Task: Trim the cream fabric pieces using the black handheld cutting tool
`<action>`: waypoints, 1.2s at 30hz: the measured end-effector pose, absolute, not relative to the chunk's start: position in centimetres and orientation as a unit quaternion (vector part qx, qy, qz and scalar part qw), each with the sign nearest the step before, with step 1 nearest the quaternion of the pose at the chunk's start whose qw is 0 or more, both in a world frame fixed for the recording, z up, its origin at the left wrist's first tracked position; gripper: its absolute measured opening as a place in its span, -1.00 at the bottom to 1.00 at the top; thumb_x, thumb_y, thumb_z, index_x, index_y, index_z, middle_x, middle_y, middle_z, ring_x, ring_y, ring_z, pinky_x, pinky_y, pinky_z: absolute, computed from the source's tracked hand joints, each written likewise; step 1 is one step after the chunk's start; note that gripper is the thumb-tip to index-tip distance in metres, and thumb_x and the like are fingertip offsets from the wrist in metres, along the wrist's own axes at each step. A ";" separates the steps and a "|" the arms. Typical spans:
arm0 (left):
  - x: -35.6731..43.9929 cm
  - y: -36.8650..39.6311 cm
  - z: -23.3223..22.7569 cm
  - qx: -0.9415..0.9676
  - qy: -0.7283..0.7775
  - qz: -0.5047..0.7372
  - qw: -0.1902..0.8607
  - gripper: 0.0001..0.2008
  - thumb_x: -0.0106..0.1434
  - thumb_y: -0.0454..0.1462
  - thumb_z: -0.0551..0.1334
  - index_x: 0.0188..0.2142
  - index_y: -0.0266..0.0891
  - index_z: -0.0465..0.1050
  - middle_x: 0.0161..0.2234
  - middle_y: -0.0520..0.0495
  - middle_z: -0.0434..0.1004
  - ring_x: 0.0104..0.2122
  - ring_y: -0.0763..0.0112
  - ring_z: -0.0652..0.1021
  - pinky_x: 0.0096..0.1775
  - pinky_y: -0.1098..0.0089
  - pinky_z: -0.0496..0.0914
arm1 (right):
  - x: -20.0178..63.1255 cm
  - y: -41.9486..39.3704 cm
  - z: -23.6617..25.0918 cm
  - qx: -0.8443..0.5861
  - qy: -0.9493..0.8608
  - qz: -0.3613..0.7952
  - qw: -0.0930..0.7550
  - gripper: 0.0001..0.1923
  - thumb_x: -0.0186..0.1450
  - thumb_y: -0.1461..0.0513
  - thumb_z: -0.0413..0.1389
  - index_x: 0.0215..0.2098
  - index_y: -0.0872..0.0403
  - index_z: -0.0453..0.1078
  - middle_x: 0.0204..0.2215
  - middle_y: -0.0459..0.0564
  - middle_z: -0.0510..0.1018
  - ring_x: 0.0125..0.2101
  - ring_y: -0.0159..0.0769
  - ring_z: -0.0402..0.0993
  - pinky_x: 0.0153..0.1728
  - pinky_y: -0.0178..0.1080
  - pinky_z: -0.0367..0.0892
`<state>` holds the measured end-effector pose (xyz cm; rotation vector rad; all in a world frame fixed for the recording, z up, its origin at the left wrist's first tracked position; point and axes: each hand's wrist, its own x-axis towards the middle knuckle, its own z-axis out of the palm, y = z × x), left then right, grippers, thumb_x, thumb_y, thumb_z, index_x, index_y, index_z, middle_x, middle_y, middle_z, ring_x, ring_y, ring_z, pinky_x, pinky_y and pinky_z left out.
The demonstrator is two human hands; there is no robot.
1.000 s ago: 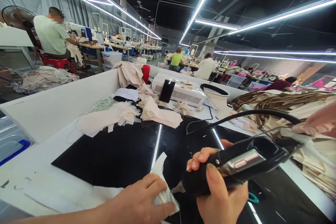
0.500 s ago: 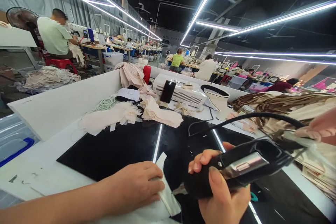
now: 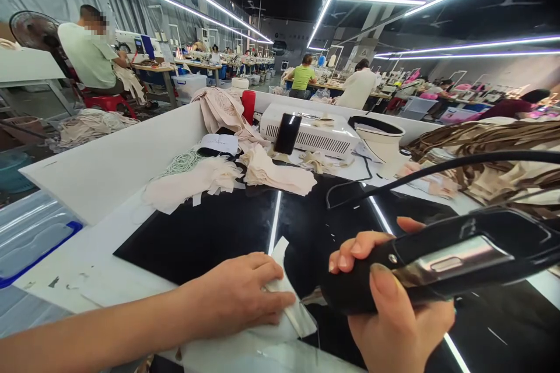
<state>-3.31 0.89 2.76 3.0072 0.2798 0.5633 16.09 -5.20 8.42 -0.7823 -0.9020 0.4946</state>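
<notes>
My left hand [image 3: 249,291] lies with its fingers apart and flat on a white fabric strip [image 3: 297,309], pressing it down on the pale work surface near a black glossy board [image 3: 236,227]. In my right hand [image 3: 394,315] is a black corded handheld appliance [image 3: 446,262] with a silver panel. My thumb and fingers wrap round its rounded black end, just right of the strip. Its black cord [image 3: 437,172] arcs above it. Whatever lies under the appliance is hidden by it.
Stacked cream fabric pieces [image 3: 280,178] lie beyond the board, with a phone [image 3: 287,134] leaning on a white vented machine [image 3: 315,134] behind. Brown and cream strips [image 3: 490,151] heap at right. A white partition [image 3: 109,163] borders the left. Several people sit at sewing tables further back.
My right hand and the appliance have shifted right in view. Another person's hand at the right edge, by the cord, is out of view now. My left hand stays on the strip.
</notes>
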 end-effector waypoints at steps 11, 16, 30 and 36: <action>-3.7 0.6 2.6 0.975 0.112 0.186 0.055 -0.72 0.48 -0.15 0.29 0.13 -0.13 0.48 -0.01 -0.19 0.45 -0.09 0.19 0.54 -0.02 0.26 0.54 | 15.9 -5.2 8.7 -0.365 -0.417 0.232 0.799 -0.54 0.26 0.20 0.36 0.09 -0.10 0.39 -0.45 -0.18 0.56 -0.53 -0.34 0.46 -0.51 -0.24 0.52; -3.8 0.7 2.2 0.975 0.113 0.179 0.066 -0.71 0.50 -0.14 0.27 0.15 -0.11 0.47 0.01 -0.19 0.44 -0.10 0.19 0.54 0.00 0.24 0.55 | 15.8 -5.2 8.9 -0.368 -0.411 0.235 0.800 -0.53 0.24 0.20 0.36 0.08 -0.09 0.39 -0.45 -0.18 0.56 -0.53 -0.33 0.47 -0.52 -0.23 0.52; -3.7 0.6 1.9 0.970 0.111 0.203 0.080 -0.73 0.51 -0.12 0.24 0.12 -0.11 0.50 0.03 -0.19 0.44 -0.08 0.23 0.52 0.07 0.27 0.49 | 15.2 -4.1 8.9 -0.376 -0.401 0.238 0.801 -0.54 0.24 0.22 0.36 0.07 -0.08 0.38 -0.45 -0.20 0.55 -0.54 -0.34 0.46 -0.50 -0.21 0.50; -3.7 0.7 2.1 0.970 0.113 0.200 0.081 -0.75 0.51 -0.14 0.24 0.11 -0.12 0.50 -0.02 -0.18 0.44 -0.11 0.20 0.53 0.01 0.25 0.52 | 14.9 -3.7 9.1 -0.365 -0.395 0.235 0.809 -0.54 0.24 0.23 0.36 0.06 -0.09 0.38 -0.46 -0.21 0.55 -0.55 -0.35 0.46 -0.50 -0.23 0.49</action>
